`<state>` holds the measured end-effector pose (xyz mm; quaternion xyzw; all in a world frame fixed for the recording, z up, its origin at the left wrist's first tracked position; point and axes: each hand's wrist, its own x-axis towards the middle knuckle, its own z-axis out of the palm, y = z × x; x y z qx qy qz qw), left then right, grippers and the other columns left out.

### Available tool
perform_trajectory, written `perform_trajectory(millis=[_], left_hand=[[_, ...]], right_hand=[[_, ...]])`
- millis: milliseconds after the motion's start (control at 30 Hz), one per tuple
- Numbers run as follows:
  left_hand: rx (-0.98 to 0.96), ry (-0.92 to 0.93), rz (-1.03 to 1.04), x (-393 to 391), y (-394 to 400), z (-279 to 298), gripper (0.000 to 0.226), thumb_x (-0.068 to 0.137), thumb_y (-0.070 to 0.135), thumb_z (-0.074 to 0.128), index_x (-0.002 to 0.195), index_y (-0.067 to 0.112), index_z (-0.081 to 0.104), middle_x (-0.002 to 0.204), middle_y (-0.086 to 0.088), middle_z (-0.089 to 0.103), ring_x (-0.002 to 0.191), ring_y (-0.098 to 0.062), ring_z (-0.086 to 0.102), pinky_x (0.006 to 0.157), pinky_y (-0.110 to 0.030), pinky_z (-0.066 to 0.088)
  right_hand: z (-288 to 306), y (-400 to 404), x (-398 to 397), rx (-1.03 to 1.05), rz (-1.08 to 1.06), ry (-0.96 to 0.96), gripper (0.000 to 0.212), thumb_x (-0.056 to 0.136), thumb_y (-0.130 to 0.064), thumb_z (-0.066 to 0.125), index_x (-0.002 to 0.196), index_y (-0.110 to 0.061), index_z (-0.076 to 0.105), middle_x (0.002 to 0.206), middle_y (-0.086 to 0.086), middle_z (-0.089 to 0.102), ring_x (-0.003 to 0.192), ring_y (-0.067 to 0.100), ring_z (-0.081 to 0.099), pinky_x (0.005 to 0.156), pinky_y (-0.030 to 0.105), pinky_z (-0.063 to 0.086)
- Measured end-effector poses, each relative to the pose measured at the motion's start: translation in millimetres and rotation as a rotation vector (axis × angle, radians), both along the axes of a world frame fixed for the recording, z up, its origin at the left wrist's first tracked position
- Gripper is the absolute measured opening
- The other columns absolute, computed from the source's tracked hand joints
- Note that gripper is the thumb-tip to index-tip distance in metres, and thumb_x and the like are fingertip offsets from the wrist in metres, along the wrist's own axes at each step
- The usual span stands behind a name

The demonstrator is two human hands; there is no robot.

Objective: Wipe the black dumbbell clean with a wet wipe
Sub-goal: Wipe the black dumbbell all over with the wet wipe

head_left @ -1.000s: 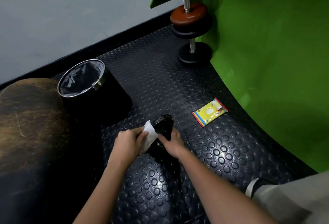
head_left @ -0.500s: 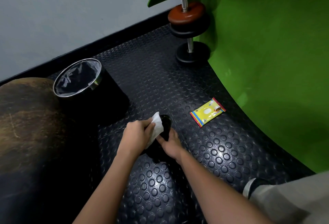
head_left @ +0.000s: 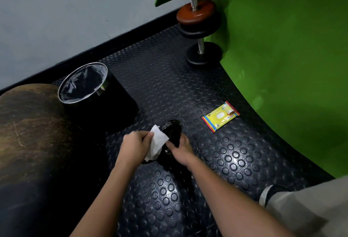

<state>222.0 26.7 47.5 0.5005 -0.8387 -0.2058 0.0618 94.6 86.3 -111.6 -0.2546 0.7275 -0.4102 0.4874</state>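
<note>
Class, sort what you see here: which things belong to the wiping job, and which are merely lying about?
In the job: black dumbbell, wet wipe, left hand, right hand, wipes packet.
Lying about: bin, upright barbell, green backdrop.

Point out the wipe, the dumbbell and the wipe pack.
wipe (head_left: 157, 142), head view, middle of the white sheet
dumbbell (head_left: 172, 129), head view, far end's side
wipe pack (head_left: 220, 116), head view, yellow front

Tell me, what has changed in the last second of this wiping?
The left hand slid the white wipe up over the black dumbbell toward its far end, then partway back. The right hand kept gripping the dumbbell. The bin and yellow wipe packet stayed put.
</note>
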Motion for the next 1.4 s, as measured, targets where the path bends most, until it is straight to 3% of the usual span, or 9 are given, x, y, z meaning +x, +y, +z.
perform_trajectory(millis=[200, 467, 567, 767, 900, 1000, 1133, 1267, 1400], left_hand=[[0.033, -0.023, -0.015, -39, 0, 3, 0.048, 0.098, 0.030, 0.053, 0.052, 0.020, 0.045, 0.052, 0.001, 0.052, 0.057, -0.023, 0.053, 0.050, -0.030, 0.032], [0.036, 0.020, -0.060, -35, 6, 2, 0.026, 0.098, 0.033, 0.051, 0.091, 0.025, 0.074, 0.068, -0.002, 0.066, 0.071, -0.024, 0.064, 0.061, -0.031, 0.045], [0.027, 0.037, -0.042, -17, 6, 3, 0.026, 0.099, 0.034, 0.052, 0.094, 0.024, 0.076, 0.070, -0.001, 0.069, 0.071, -0.021, 0.065, 0.063, -0.032, 0.050], [0.039, 0.076, 0.080, 12, 10, -4, 0.037, 0.100, 0.037, 0.051, 0.088, 0.011, 0.074, 0.072, -0.007, 0.069, 0.073, -0.020, 0.063, 0.061, -0.028, 0.046], [0.015, 0.054, 0.083, -4, 10, -4, 0.038, 0.100, 0.035, 0.051, 0.073, 0.014, 0.066, 0.059, -0.001, 0.061, 0.064, -0.020, 0.059, 0.054, -0.030, 0.039], [0.000, 0.042, 0.040, -21, 7, -3, 0.039, 0.099, 0.033, 0.053, 0.061, 0.022, 0.055, 0.055, 0.004, 0.055, 0.063, -0.023, 0.057, 0.057, -0.031, 0.036], [0.009, 0.039, 0.010, -34, 7, -3, 0.030, 0.099, 0.033, 0.051, 0.088, 0.017, 0.074, 0.071, -0.002, 0.067, 0.074, -0.024, 0.063, 0.063, -0.030, 0.041], [-0.011, 0.096, 0.003, -23, 8, -3, 0.028, 0.099, 0.034, 0.054, 0.107, 0.019, 0.076, 0.090, -0.005, 0.075, 0.084, -0.023, 0.067, 0.075, -0.035, 0.054], [-0.004, 0.100, 0.032, -4, 5, -8, 0.033, 0.099, 0.037, 0.052, 0.096, 0.015, 0.077, 0.077, -0.004, 0.072, 0.074, -0.020, 0.065, 0.064, -0.033, 0.050]], right_hand=[[-3, -1, 1, -0.029, -0.029, 0.036, 0.078, 0.090, -0.048, 0.063, 0.154, -0.020, 0.027, 0.160, 0.007, 0.023, 0.146, 0.026, 0.029, 0.120, 0.040, 0.026], [-1, 2, 0, -0.055, -0.036, -0.014, 0.078, 0.090, -0.048, 0.063, 0.155, -0.024, 0.027, 0.161, 0.003, 0.020, 0.147, 0.024, 0.027, 0.121, 0.042, 0.026], [1, 2, -1, -0.040, -0.018, -0.019, 0.081, 0.091, -0.053, 0.060, 0.157, -0.025, 0.021, 0.164, 0.001, 0.015, 0.149, 0.025, 0.023, 0.122, 0.043, 0.024], [3, -2, -1, 0.015, -0.007, 0.009, 0.084, 0.092, -0.055, 0.058, 0.158, -0.024, 0.016, 0.165, 0.001, 0.012, 0.150, 0.029, 0.021, 0.122, 0.046, 0.023], [3, 0, -2, 0.009, 0.005, 0.013, 0.085, 0.093, -0.053, 0.057, 0.159, -0.021, 0.014, 0.165, 0.002, 0.009, 0.151, 0.028, 0.018, 0.122, 0.044, 0.021], [5, 1, -2, -0.031, -0.018, -0.002, 0.079, 0.092, -0.049, 0.061, 0.156, -0.021, 0.025, 0.162, 0.005, 0.019, 0.149, 0.026, 0.024, 0.121, 0.041, 0.024], [8, 1, 1, -0.047, -0.042, 0.003, 0.074, 0.086, -0.051, 0.065, 0.148, -0.021, 0.038, 0.153, 0.009, 0.034, 0.141, 0.027, 0.038, 0.116, 0.043, 0.035], [10, 0, 0, -0.015, -0.029, -0.023, 0.078, 0.090, -0.051, 0.062, 0.153, -0.019, 0.030, 0.159, 0.007, 0.025, 0.145, 0.028, 0.032, 0.118, 0.045, 0.030], [10, -1, -2, 0.023, -0.014, -0.010, 0.083, 0.094, -0.049, 0.059, 0.158, -0.017, 0.018, 0.164, 0.006, 0.013, 0.149, 0.029, 0.024, 0.121, 0.043, 0.024]])
